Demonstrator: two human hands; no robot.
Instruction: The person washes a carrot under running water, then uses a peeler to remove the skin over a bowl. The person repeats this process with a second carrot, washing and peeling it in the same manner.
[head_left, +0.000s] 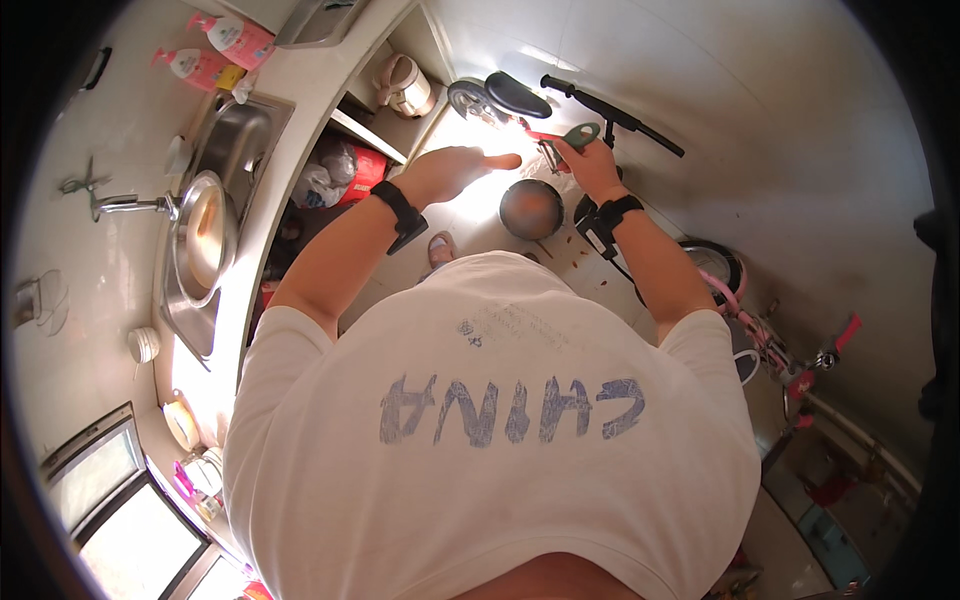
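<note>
My left hand (448, 172) grips a carrot (504, 161), whose rounded orange end sticks out toward the right. Closed around a green-handled peeler (582, 135), my right hand (594, 169) is a short way to the right of the carrot. The peeler's metal blade (550, 157) faces the carrot but appears apart from it. Beneath and between the hands, a round dark container (510, 227) stands on the floor with blurred orange matter inside. Strong glare hides part of the floor behind my left hand.
Left, a metal basin (180, 247) with a long orange item sits at the sink (232, 139); pump bottles (238, 41) stand beyond. A black handlebar (622, 112) and saddle (517, 95) stand ahead. A pink bicycle (757, 330) is at right. Orange scraps (575, 264) dot the floor.
</note>
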